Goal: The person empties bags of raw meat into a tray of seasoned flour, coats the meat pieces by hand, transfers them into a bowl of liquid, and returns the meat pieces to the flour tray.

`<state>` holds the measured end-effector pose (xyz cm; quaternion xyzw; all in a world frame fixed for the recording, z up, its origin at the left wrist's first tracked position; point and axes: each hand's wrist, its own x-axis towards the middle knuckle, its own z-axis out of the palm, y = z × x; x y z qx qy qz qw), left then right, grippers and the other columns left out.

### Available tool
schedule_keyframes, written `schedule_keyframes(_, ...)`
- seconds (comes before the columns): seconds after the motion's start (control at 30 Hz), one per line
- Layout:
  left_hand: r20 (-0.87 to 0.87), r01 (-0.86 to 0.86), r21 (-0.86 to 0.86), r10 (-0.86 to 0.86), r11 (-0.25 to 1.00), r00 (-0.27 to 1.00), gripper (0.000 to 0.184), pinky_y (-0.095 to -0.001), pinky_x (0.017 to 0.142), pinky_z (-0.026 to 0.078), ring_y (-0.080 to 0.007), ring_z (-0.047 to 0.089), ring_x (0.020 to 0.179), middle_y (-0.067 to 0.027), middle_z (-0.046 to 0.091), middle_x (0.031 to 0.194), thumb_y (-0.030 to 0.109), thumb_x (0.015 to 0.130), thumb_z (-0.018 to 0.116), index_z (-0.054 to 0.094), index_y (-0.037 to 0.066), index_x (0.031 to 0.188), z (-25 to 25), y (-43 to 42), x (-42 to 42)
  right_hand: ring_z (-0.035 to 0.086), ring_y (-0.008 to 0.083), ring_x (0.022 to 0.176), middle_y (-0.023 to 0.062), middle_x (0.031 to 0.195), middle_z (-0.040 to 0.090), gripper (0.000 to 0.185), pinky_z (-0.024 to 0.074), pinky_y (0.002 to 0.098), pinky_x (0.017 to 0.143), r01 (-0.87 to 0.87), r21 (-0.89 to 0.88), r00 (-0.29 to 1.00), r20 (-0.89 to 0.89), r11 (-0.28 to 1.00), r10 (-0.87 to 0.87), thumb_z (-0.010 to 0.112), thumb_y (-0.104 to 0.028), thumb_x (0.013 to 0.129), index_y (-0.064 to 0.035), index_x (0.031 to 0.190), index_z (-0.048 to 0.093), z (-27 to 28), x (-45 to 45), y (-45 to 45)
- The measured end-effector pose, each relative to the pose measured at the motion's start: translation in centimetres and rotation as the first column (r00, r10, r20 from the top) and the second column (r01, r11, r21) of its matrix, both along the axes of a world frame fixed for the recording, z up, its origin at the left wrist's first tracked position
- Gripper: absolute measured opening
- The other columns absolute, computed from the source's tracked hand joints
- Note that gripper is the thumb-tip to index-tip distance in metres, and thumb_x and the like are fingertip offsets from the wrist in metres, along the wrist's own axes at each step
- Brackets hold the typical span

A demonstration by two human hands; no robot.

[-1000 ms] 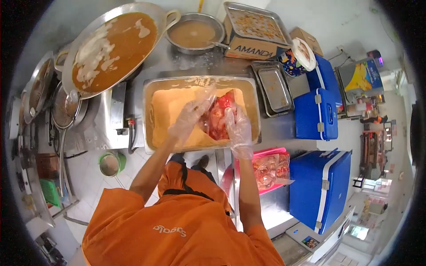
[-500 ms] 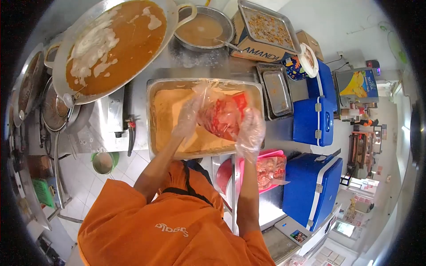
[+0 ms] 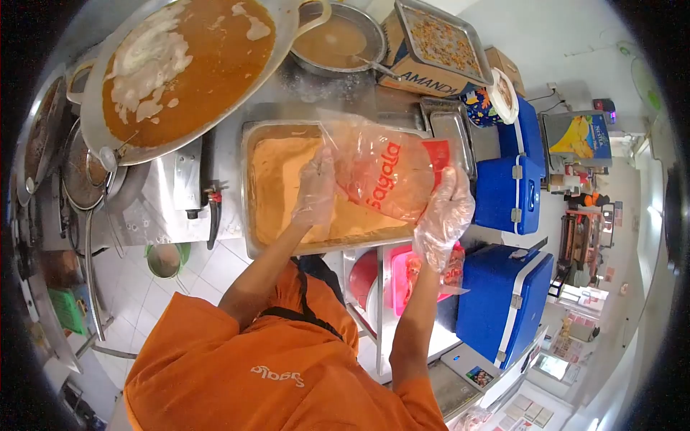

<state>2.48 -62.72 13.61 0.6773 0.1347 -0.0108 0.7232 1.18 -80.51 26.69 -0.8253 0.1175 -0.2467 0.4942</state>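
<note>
Up comes the view of the bag [image 3: 392, 169]: clear, crinkled, see-through plastic, red "Sagala" lettering, solid red patch at one corner. It's above the tray [image 3: 345, 243] of pale orange powder [image 3: 277, 183]. Hands apart: right [image 3: 445, 215] clamped on that corner, left [image 3: 315, 190] at the opposite edge, grip unclear.

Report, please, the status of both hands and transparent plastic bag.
Plastic-gloved right hand gripping transparent, red-printed plastic bag; plastic-gloved left hand at its left edge. Bag over rectangular metal tray, partly obscuring pale orange powder.
</note>
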Motion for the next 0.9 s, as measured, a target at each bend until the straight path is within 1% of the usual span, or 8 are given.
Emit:
schedule_keyframes(0.1,0.103,-0.040,-0.049,0.045,0.998,0.994,0.043,-0.0424,0.093,0.051,-0.0293,0.066,0.102,-0.0138,0.071,0.117,0.035,0.110,0.044,0.063,0.003,0.134,5.5,-1.6,-0.4,0.056,0.0125,0.084,0.0015,0.093,0.068,0.023,0.0503,0.0316,0.083,0.115,0.092,0.990,0.070,0.989,-0.122,0.057,-0.015,0.107,0.0005,0.120,0.069,-3.0,-0.9,-1.7)
schedule_keyframes(0.13,0.209,-0.053,-0.003,0.053,0.999,0.977,0.042,-0.0437,0.095,0.050,-0.0315,0.065,0.105,-0.0143,0.071,0.117,0.034,0.111,0.044,0.063,0.004,0.133,6.1,-2.4,-0.8,0.057,0.0131,0.084,0.0013,0.095,0.066,0.023,0.0509,0.0321,0.082,0.224,0.061,0.975,-0.020,0.973,-0.223,0.056,-0.019,0.108,0.0004,0.116,0.065,-5.4,-1.4,-2.8)
schedule_keyframes(0.23,0.562,-0.066,0.304,-0.123,0.950,0.818,0.036,-0.0456,0.100,0.047,-0.0366,0.064,0.112,-0.0158,0.069,0.121,0.029,0.110,0.046,0.064,0.006,0.132,5.6,-4.9,-2.2,0.058,0.0122,0.087,0.0019,0.100,0.065,0.028,0.0509,0.0330,0.083,0.367,0.362,0.919,-0.285,0.857,-0.273,0.055,-0.025,0.108,-0.0019,0.121,0.064,-12.7,-2.4,-4.1)
schedule_keyframes(0.3,0.600,0.007,0.398,-0.266,0.917,0.754,0.032,-0.0456,0.099,0.048,-0.0385,0.063,0.114,-0.0164,0.068,0.126,0.026,0.109,0.048,0.065,0.008,0.130,5.9,-7.2,-2.6,0.058,0.0148,0.088,0.0038,0.101,0.065,0.028,0.0510,0.0344,0.083,0.361,0.465,0.904,-0.388,0.808,-0.181,0.056,-0.024,0.107,-0.0025,0.123,0.064,-14.9,-4.2,-3.3)
schedule_keyframes(0.37,0.520,0.341,0.275,-0.437,0.899,0.734,0.042,-0.0444,0.107,0.045,-0.0395,0.057,0.125,-0.0197,0.058,0.139,0.012,0.103,0.048,0.052,0.004,0.144,7.6,-8.6,-3.5,0.059,0.0174,0.089,0.0057,0.102,0.065,0.028,0.0511,0.0359,0.083,0.338,0.490,0.891,-0.442,0.803,-0.106,0.057,-0.023,0.105,-0.0030,0.124,0.063,-16.2,-6.5,-3.4)
schedule_keyframes(0.43,0.454,0.578,0.168,-0.583,0.799,0.674,0.050,-0.0438,0.110,0.044,-0.0399,0.055,0.129,-0.0214,0.054,0.144,0.005,0.101,0.049,0.046,0.002,0.150,9.3,-10.2,-4.7,0.059,0.0199,0.091,0.0076,0.103,0.065,0.029,0.0512,0.0374,0.084,0.304,0.457,0.880,-0.471,0.836,-0.063,0.058,-0.022,0.104,-0.0036,0.126,0.062,-16.6,-9.6,-4.6)
schedule_keyframes(0.6,0.449,0.741,0.227,-0.743,0.632,0.497,0.041,-0.0437,0.104,0.047,-0.0393,0.059,0.120,-0.0213,0.059,0.135,0.008,0.101,0.051,0.052,0.002,0.142,8.2,-16.6,-10.9,0.061,0.0263,0.094,0.0123,0.105,0.066,0.034,0.0515,0.0410,0.084,0.355,0.213,0.832,-0.515,0.910,-0.204,0.060,-0.020,0.100,-0.0050,0.130,0.060,-17.7,-18.6,-12.2)
schedule_keyframes(0.9,0.493,0.630,0.461,-0.770,0.626,0.405,0.028,-0.0434,0.094,0.053,-0.0382,0.067,0.105,-0.0212,0.069,0.118,0.012,0.103,0.056,0.062,0.001,0.128,3.1,-26.4,-21.3,0.063,0.0379,0.100,0.0208,0.109,0.067,0.046,0.0520,0.0477,0.086,0.493,-0.290,0.711,-0.409,0.820,-0.572,0.064,-0.017,0.093,-0.0074,0.138,0.057,-22.1,-32.3,-25.2)
